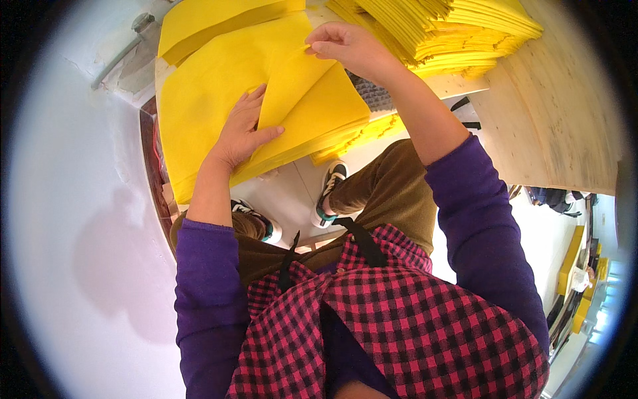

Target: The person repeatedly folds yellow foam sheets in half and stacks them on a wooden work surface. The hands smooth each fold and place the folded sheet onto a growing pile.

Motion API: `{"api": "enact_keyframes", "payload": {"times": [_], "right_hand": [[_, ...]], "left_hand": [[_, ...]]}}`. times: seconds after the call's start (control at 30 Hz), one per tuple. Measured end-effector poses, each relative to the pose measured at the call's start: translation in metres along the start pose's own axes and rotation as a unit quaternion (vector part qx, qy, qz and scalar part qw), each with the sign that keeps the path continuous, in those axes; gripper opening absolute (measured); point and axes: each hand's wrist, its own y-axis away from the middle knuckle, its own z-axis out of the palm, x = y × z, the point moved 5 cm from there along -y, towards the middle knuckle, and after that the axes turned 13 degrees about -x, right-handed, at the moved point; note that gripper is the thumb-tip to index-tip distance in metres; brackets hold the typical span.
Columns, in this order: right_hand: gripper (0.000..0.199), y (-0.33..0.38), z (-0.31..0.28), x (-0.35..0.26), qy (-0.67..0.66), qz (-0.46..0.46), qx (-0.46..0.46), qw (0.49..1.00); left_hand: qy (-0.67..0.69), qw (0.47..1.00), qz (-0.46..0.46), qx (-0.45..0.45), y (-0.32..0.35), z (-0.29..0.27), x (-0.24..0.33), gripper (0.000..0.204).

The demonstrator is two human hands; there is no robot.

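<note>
Head: right fingers (327, 48) pinch yellow sheet (292, 80) at edge.

Most fingers of the right hand (349, 52) were hidden behind its index finger and thumb, which covered the pinched edge of the yellow sheet (219, 76). The sheet's raised fold hid part of the left hand (240, 133). At the far right, the yellow stack (465, 33) ran out of view. The right forearm and yellow layers partly covered a grey textured item (372, 94). The checked garment (405, 312) was cut off at the near edge; dark clutter (555, 199) farther right was too small to identify.
</note>
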Motion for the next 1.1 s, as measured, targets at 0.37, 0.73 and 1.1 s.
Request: {"api": "enact_keyframes", "payload": {"times": [0.37,0.73,1.1], "right_hand": [[0.029,0.104,0.003,0.061,-0.136,0.134,0.079,0.978],[0.028,0.127,0.027,0.055,-0.221,0.113,0.135,0.959],[0.030,0.126,0.023,0.041,-0.267,0.087,0.123,0.952]], "left_hand": [[-0.013,1.000,0.018,0.000,-0.004,0.004,-0.018,0.056],[0.001,1.000,-0.003,0.008,-0.002,0.002,-0.006,0.056],[-0.001,1.000,0.000,-0.009,-0.005,0.003,-0.013,0.058]]}}
